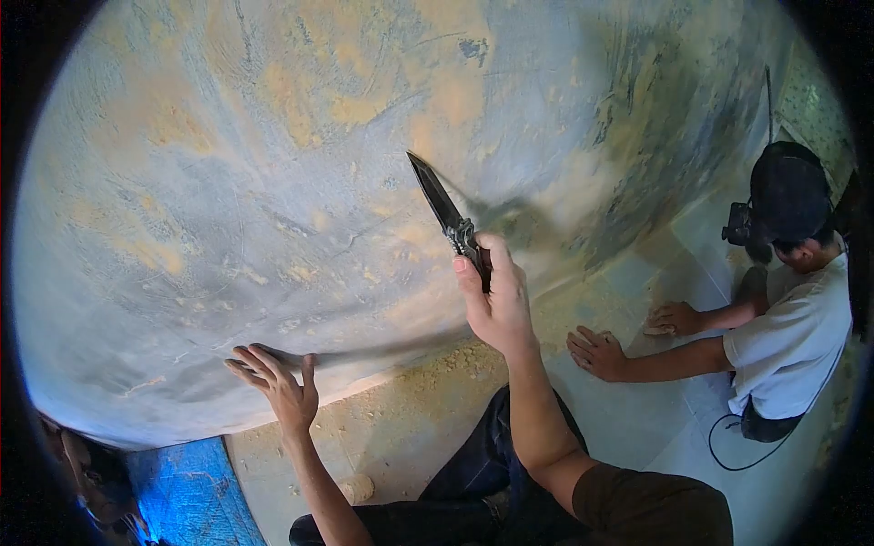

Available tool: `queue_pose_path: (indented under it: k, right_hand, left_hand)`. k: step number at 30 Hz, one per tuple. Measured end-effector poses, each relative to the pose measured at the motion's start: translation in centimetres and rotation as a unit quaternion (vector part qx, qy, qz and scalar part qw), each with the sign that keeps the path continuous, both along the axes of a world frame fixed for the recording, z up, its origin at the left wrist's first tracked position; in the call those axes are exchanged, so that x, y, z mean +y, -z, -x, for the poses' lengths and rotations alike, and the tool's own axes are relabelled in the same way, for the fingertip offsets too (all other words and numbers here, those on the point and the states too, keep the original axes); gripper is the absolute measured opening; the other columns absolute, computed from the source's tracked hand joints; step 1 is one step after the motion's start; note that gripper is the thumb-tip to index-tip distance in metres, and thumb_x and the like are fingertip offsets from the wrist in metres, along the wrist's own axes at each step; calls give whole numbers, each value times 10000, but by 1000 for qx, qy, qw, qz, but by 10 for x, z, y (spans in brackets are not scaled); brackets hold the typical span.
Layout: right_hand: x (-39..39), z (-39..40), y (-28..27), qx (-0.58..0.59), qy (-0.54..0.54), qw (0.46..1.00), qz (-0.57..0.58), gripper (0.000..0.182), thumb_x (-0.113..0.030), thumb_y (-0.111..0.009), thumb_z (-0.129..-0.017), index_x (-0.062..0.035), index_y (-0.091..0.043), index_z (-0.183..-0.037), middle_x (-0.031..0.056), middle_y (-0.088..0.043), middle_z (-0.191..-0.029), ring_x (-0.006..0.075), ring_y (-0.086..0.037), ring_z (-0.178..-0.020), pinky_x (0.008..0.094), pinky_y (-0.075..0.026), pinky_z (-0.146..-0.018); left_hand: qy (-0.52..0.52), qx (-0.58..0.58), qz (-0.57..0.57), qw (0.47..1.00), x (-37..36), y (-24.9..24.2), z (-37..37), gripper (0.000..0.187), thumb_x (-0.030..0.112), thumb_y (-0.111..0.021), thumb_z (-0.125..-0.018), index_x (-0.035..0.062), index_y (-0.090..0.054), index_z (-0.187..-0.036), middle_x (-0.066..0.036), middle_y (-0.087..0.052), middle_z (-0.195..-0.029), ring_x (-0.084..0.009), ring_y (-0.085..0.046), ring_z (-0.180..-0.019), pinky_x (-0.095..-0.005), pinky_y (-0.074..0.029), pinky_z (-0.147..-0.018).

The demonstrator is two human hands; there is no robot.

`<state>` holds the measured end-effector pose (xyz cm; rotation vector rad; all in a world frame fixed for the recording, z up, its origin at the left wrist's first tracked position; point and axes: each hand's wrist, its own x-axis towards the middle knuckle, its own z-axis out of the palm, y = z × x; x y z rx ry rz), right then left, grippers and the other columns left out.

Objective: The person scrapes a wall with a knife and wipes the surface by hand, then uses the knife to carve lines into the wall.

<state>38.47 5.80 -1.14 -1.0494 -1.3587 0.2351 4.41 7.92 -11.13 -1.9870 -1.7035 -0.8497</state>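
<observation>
A folding knife [435,192] with a dark, angular blade is gripped in my right hand [501,300]. Its blade is unfolded and points up and to the left, across the patchy grey and ochre wall [273,227], and casts a shadow there. My fingers wrap round the dark handle, and the thumb lies along its side. Lower left, my left hand [287,391] holds nothing; its fingers are spread, overlapping the foot of the wall in this view.
Yellowish crumbs [428,387] lie on the floor along the wall. Near my left forearm is a pale round piece [358,489]. A person [792,318] in a dark cap crouches at right, both hands low by the floor. A blue sheet [196,491] lies lower left.
</observation>
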Motion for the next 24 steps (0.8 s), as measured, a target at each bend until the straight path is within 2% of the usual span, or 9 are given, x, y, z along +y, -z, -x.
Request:
queue_pose_path:
  k: [2, 8, 12, 17, 24]
  right_hand:
    - [3, -1, 4, -23, 7, 1000, -3, 271, -179, -579, -997, 21, -481, -1151, 154, -617, -739, 277, -620, -618, 371, -474, -576]
    - [3, 3, 4, -48, 29, 998, 2, 282, -160, -589, -987, 25, -460, -1157, 177, -640, -732, 313, -663, -606, 385, -489, -532]
    - [3, 4, 1, -36, 30, 999, -17, 255, -159, -612, -974, 28, -494, -1101, 160, -636, -694, 289, -651, -561, 362, -483, -508]
    - [7, 1, 8, -23, 24, 999, -26, 235, -174, -635, -961, 26, -534, -1031, 141, -635, -678, 259, -647, -550, 354, -481, -502]
    - [9, 6, 7, -27, 27, 999, -22, 198, -150, -615, -963, 16, -537, -1037, 146, -622, -670, 284, -641, -557, 365, -476, -516]
  left_hand:
    - [2, -1, 0, 1000, 0, 0, 0, 992, 406, -621, -955, -9, 50, -1557, -240, 146, -1619, -473, 191, -1466, -623, -23, -1183]
    - [2, -5, 5, 1000, -1, -2, -1, 991, 394, -622, -956, -10, 56, -1555, -241, 155, -1617, -474, 188, -1466, -621, -25, -1184]
    - [-4, 2, 9, 1000, -1, -2, -1, 993, 426, -613, -956, -32, 39, -1549, -274, 126, -1609, -524, 161, -1452, -643, -68, -1176]
    - [9, 0, -3, 1000, 0, 0, 1, 989, 403, -619, -957, -4, 53, -1557, -254, 140, -1615, -496, 176, -1461, -632, -40, -1178]
    - [17, -1, -6, 1000, 0, -1, 1, 984, 389, -620, -959, -1, 54, -1559, -259, 142, -1614, -487, 181, -1465, -627, -23, -1177]
